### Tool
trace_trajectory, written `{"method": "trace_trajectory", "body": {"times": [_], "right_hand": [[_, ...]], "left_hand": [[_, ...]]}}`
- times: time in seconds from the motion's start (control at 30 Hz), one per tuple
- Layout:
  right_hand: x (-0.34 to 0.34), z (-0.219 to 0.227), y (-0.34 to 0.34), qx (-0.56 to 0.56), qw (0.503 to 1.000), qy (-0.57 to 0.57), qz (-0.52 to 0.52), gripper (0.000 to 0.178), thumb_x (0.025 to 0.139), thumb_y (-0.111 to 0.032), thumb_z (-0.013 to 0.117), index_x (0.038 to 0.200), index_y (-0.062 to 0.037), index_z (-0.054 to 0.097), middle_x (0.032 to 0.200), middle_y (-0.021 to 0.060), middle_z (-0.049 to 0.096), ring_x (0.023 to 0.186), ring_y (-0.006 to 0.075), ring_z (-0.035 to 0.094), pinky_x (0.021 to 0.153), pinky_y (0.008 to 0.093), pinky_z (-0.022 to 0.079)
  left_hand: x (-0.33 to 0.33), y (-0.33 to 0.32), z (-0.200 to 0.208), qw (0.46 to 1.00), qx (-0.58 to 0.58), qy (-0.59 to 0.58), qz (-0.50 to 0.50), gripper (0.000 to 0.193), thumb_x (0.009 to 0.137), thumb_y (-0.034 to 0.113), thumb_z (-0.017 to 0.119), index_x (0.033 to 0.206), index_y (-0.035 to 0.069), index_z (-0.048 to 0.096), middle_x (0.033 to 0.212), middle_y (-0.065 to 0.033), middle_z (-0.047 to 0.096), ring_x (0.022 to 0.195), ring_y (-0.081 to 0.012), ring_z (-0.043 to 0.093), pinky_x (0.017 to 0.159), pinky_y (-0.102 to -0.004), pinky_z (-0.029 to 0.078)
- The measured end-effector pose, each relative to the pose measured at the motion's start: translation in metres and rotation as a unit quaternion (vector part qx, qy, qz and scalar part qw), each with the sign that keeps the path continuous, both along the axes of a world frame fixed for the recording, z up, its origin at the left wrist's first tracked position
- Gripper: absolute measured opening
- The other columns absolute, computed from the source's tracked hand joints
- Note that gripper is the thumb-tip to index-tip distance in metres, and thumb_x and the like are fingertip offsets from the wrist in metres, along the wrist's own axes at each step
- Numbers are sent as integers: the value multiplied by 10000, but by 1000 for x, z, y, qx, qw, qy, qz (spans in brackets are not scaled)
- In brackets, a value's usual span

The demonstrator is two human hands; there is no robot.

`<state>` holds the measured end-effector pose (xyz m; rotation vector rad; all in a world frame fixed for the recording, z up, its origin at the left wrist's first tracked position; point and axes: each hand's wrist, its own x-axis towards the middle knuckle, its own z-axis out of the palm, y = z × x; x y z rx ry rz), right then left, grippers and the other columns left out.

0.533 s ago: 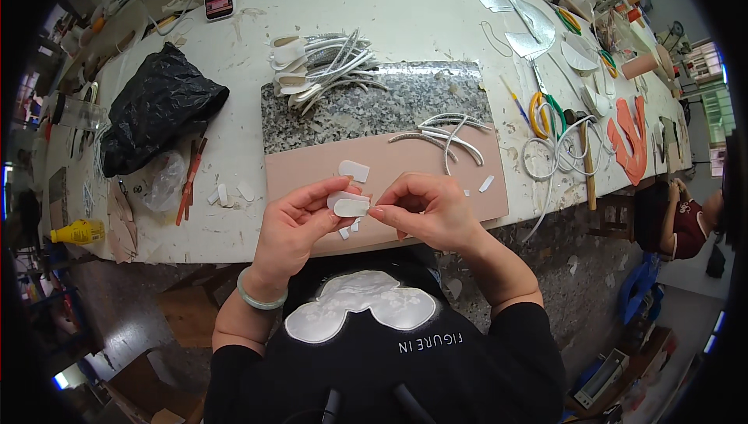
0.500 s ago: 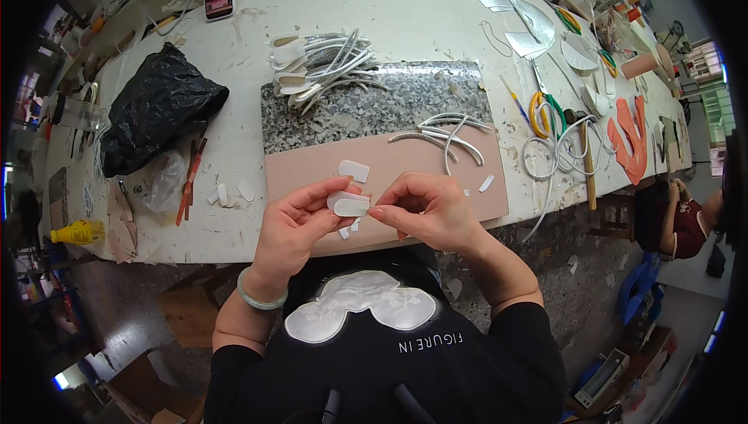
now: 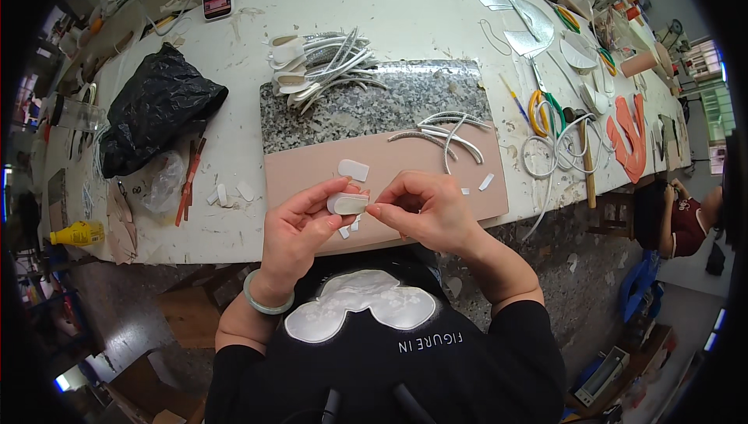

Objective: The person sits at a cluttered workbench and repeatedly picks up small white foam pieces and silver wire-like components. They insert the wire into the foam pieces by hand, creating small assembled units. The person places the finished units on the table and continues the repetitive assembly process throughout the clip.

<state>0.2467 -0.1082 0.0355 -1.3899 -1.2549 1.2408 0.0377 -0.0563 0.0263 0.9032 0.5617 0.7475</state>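
A small white tab with one rounded end (image 3: 348, 204) lies across the fingers of my left hand (image 3: 296, 221), which closes around its rounded left end. At the tab's right end, the thumb and forefinger of my right hand (image 3: 425, 207) are pinched together on its edge. Just beyond my left fingers, another white tab (image 3: 354, 170) rests flat on the pinkish board (image 3: 312, 167). Small white scraps (image 3: 355, 225) lie under my hands. Curved white and silver strips (image 3: 452, 134) are on the board's right side.
A speckled stone slab (image 3: 436, 85) sits behind the board, with a bundle of silver and white straps (image 3: 331, 58) on it. To the left is a black plastic bag (image 3: 160, 109). Scissors (image 3: 539, 105) and coiled white cord (image 3: 538, 155) lie right. A person (image 3: 689, 218) is at far right.
My left wrist has shifted slightly to the right, and the left thumb sits a little lower beside the tab. My right hand keeps its pinch in nearly the same place.
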Motion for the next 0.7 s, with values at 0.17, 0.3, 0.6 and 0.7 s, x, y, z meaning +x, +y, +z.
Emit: {"method": "trace_trajectory", "body": {"times": [0.17,0.3,0.6,0.7], "right_hand": [[0,3,1,-4,1000,-11,7,145,817,-105,746,812,15,664,650,27,637,566,45,555,489,222,439],[-2,3,1,-5,1000,-12,6,148,821,-109,741,816,18,666,661,35,647,572,53,566,497,227,451],[-3,4,5,-16,1000,1,25,178,830,-112,745,890,29,655,753,63,668,630,70,611,536,226,480],[-2,1,8,-14,998,52,29,238,823,-110,761,976,35,648,815,67,669,662,74,617,553,218,484]], "left_hand": [[2,-1,0,1000,11,26,13,419,872,-110,573,1284,-102,494,1226,-226,587,1133,-263,600,945,-327,520],[6,-3,1,996,43,66,34,385,881,-92,593,1258,-101,514,1170,-215,621,1083,-242,624,919,-312,533],[7,-4,-8,993,36,73,84,320,882,-85,602,1200,-89,566,1103,-185,655,1013,-220,653,893,-303,548],[7,-2,-6,992,71,75,72,319,883,-80,604,1201,-73,574,1094,-165,660,999,-201,654,887,-294,544]]}}
